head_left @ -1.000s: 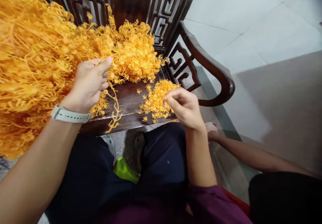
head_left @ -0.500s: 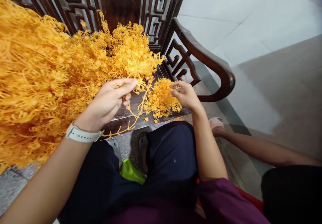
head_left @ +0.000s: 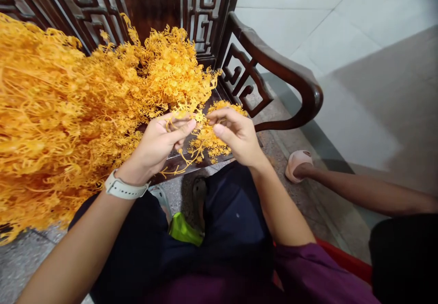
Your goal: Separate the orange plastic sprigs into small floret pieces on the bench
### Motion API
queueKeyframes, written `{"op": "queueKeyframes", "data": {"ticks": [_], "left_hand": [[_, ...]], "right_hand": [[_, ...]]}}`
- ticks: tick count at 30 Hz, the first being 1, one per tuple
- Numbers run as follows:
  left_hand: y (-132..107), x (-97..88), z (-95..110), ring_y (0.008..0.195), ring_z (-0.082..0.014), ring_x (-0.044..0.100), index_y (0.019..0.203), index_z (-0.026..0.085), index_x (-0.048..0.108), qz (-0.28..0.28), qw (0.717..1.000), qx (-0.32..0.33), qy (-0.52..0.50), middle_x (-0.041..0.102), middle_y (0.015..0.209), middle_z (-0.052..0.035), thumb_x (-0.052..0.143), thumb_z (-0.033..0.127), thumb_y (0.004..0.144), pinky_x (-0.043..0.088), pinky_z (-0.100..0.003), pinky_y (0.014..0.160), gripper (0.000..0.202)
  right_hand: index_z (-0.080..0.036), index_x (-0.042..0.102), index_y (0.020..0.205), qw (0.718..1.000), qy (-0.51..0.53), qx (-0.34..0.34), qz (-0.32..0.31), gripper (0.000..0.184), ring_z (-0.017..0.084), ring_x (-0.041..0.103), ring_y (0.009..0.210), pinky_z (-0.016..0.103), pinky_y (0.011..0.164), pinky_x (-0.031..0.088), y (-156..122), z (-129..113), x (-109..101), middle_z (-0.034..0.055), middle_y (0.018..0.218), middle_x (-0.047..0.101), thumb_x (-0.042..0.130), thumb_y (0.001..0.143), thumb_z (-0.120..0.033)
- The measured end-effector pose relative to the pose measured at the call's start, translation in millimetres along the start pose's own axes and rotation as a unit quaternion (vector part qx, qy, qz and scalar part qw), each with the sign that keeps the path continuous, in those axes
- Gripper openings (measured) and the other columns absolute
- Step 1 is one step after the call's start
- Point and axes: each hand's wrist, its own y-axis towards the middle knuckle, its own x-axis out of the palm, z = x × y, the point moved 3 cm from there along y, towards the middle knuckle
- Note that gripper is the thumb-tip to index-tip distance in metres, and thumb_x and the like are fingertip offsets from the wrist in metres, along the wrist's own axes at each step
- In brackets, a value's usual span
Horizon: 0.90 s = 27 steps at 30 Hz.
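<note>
My left hand (head_left: 167,137), a pale watch strap (head_left: 125,186) on its wrist, pinches a thin orange-yellow plastic flower stem (head_left: 185,159). The stem's bare, jointed lower part hangs below the fingers, and small star-shaped florets show at the fingertips. My right hand (head_left: 236,135) is close to those florets, its thumb and forefinger curved and apart. Nothing is plainly visible between them. Behind and below the fingertips lies a small heap of loose florets (head_left: 214,141) on the wooden seat, partly hidden by my right hand.
A large pile of orange-yellow plastic flowers (head_left: 68,121) covers the left of the dark wooden bench (head_left: 150,3). Its curved armrest (head_left: 287,74) stands at right. Another person's leg (head_left: 356,192) reaches in from the right. A bright green object (head_left: 185,229) lies between my feet.
My right hand has moved left from the small heap to the florets at my left fingertips, its fingers parting. My left hand has shifted slightly right, still pinching the stem.
</note>
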Motion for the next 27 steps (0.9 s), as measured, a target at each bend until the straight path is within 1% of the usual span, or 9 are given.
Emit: {"op": "queueKeyframes", "data": {"ticks": [2,4,7,10,12,17,21,24,27], "left_hand": [[0,1.4,-1,0.051,-0.0032,0.044,0.094,0.015,0.074,0.012,1.0,0.005,-0.015,0.06,0.074,0.0032,0.094,0.028,0.075,0.034,-0.017,0.044,0.03],[0,1.9,0,0.05,-0.0027,0.041,0.091,0.015,0.07,0.026,0.999,0.012,-0.032,0.061,0.076,0.0032,0.093,0.027,0.076,0.033,-0.017,0.043,0.03],[0,2.6,1,0.049,-0.0031,0.041,0.089,0.015,0.067,0.04,0.998,0.023,-0.03,0.063,0.077,0.0027,0.09,0.027,0.079,0.034,-0.018,0.043,0.028],[-2,4.4,3,0.05,-0.0031,0.042,0.089,0.015,0.065,0.036,0.999,0.033,-0.015,0.066,0.08,0.0006,0.088,0.028,0.083,0.034,-0.018,0.044,0.027],[-3,5.6,4,0.051,-0.003,0.041,0.091,0.016,0.064,0.03,0.999,0.034,-0.03,0.068,0.084,-0.0002,0.087,0.028,0.084,0.034,-0.018,0.044,0.027],[-6,11.3,2,0.053,-0.0034,0.042,0.088,0.018,0.057,0.006,0.992,-0.001,-0.129,0.067,0.086,0.0005,0.085,0.02,0.086,0.038,-0.016,0.048,0.028],[-11,19.8,0,0.056,-0.0039,0.044,0.085,0.017,0.057,-0.001,0.982,-0.027,-0.186,0.063,0.084,0.0012,0.08,0.015,0.089,0.041,-0.016,0.05,0.023],[-15,24.4,2,0.056,-0.0046,0.045,0.079,0.016,0.057,0.008,0.979,-0.014,-0.202,0.062,0.079,0.0006,0.074,0.011,0.09,0.042,-0.016,0.051,0.021],[-18,26.4,8,0.054,-0.0047,0.046,0.074,0.016,0.054,0.02,0.982,-0.012,-0.19,0.059,0.073,0.0014,0.071,0.007,0.088,0.041,-0.016,0.051,0.024]], "right_hand": [[-0.022,0.075,0.106,0.999,-0.027,-0.011,-0.018,0.025,0.019,0.067,0.094,0.036,0.087,0.052,0,-2,3,0.0028,0.1,0.072,0.079,0.093,-0.043],[-0.023,0.076,0.102,0.998,-0.042,-0.023,-0.035,0.02,0.019,0.067,0.095,0.038,0.09,0.052,1,-3,4,0.0032,0.1,0.073,0.081,0.091,-0.039],[-0.023,0.077,0.101,0.997,-0.037,-0.039,-0.053,0.021,0.021,0.068,0.099,0.04,0.093,0.052,1,-6,6,0.0041,0.103,0.073,0.084,0.09,-0.04],[-0.023,0.076,0.1,0.998,-0.037,-0.044,-0.036,0.016,0.02,0.068,0.097,0.04,0.093,0.052,1,-8,9,0.0041,0.102,0.073,0.08,0.093,-0.037],[-0.022,0.075,0.097,0.999,-0.02,-0.034,-0.034,0.01,0.019,0.067,0.094,0.038,0.091,0.051,1,-7,12,0.0032,0.099,0.073,0.074,0.098,-0.033],[-0.021,0.071,0.096,0.995,0.086,0.004,-0.048,0.011,0.017,0.065,0.094,0.036,0.092,0.05,2,-2,16,0.0025,0.098,0.069,0.072,0.1,-0.03],[-0.019,0.07,0.095,0.976,0.202,0.029,-0.081,0.014,0.017,0.065,0.095,0.035,0.091,0.052,2,-1,22,0.0036,0.099,0.068,0.073,0.1,-0.032],[-0.019,0.069,0.093,0.957,0.262,0.045,-0.114,0.022,0.018,0.066,0.093,0.036,0.091,0.055,2,-2,31,0.004,0.097,0.067,0.074,0.099,-0.04],[-0.02,0.069,0.091,0.945,0.298,0.057,-0.125,0.026,0.018,0.067,0.091,0.039,0.092,0.058,1,-2,40,0.0031,0.094,0.065,0.076,0.097,-0.045]]}}
